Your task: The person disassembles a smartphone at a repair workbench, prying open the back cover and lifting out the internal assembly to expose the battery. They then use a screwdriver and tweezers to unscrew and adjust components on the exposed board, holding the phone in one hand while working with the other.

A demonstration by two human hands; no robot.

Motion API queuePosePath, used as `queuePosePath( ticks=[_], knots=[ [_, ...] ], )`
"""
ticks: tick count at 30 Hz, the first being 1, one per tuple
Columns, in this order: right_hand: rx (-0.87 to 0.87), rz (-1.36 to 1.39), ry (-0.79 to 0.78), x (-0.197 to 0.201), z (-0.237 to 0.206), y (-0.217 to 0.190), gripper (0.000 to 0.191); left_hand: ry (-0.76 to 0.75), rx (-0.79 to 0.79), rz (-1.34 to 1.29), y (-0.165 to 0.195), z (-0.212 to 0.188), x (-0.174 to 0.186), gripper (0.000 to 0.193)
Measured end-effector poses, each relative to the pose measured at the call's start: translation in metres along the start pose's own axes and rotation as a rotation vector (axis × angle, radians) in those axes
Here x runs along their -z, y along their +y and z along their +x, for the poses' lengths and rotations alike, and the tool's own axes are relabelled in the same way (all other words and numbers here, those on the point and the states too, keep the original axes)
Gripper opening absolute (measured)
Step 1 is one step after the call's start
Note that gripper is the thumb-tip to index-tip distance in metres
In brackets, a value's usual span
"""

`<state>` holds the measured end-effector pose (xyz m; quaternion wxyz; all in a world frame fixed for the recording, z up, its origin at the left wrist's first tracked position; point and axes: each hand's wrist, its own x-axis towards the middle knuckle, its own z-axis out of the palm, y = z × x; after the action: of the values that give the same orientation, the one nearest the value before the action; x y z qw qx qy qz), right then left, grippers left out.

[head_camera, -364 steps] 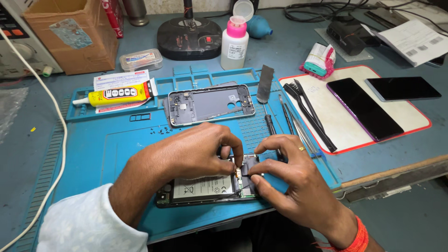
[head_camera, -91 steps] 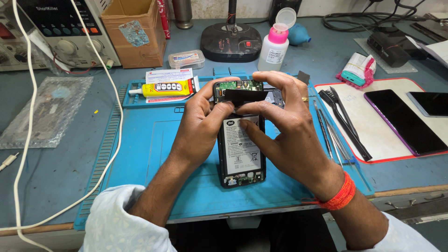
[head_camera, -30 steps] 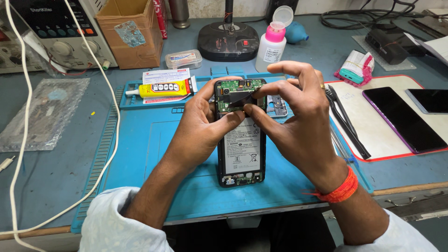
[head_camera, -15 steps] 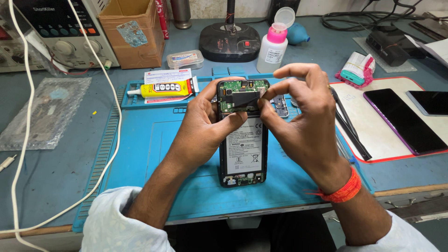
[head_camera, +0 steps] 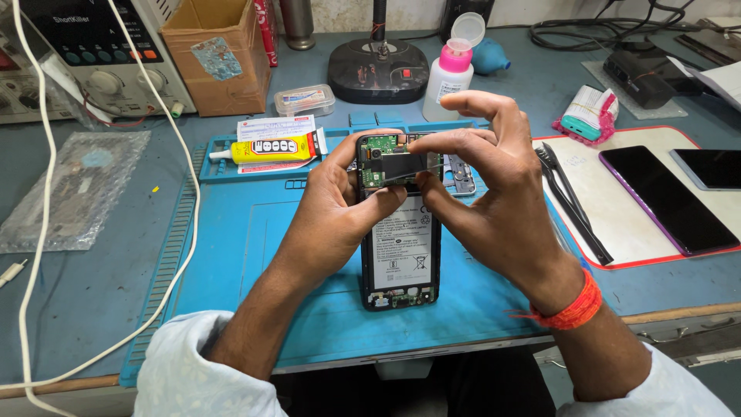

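Over the blue silicone work mat (head_camera: 255, 255), the left hand (head_camera: 336, 205) grips the opened black phone's (head_camera: 399, 255) edge while the right hand (head_camera: 494, 193) pinches its thin dark shield plate (head_camera: 405, 164), which looks light, stiff, fragile, best held by the rims.
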<state>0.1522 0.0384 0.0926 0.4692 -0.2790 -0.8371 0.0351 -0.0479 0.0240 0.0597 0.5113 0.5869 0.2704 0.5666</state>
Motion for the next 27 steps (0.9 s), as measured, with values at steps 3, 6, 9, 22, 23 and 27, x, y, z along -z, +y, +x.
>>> queuePosePath(
  ticks=[3, 6, 9, 22, 23, 27],
  knots=[
    [-0.007, -0.012, 0.013, 0.002, 0.0, 0.002, 0.029, 0.002, -0.002, 0.001, 0.0, 0.0, 0.0, 0.046],
    [0.003, -0.103, 0.04, 0.005, 0.0, 0.002, 0.025, 0.005, -0.008, -0.008, 0.001, 0.0, -0.001, 0.046],
    [-0.028, -0.097, 0.021, 0.009, -0.001, 0.001, 0.023, 0.009, 0.012, 0.001, 0.002, 0.0, -0.001, 0.046],
    [0.006, -0.021, -0.079, 0.012, 0.003, -0.002, 0.032, 0.013, 0.013, -0.024, 0.001, 0.001, -0.001, 0.047],
    [-0.004, -0.008, -0.073, 0.013, 0.003, -0.002, 0.03, 0.012, 0.014, -0.024, 0.001, 0.0, -0.001, 0.047],
    [-0.041, 0.015, -0.056, 0.016, 0.0, 0.001, 0.02, 0.014, 0.02, -0.009, 0.002, 0.0, -0.001, 0.047]
  ],
)
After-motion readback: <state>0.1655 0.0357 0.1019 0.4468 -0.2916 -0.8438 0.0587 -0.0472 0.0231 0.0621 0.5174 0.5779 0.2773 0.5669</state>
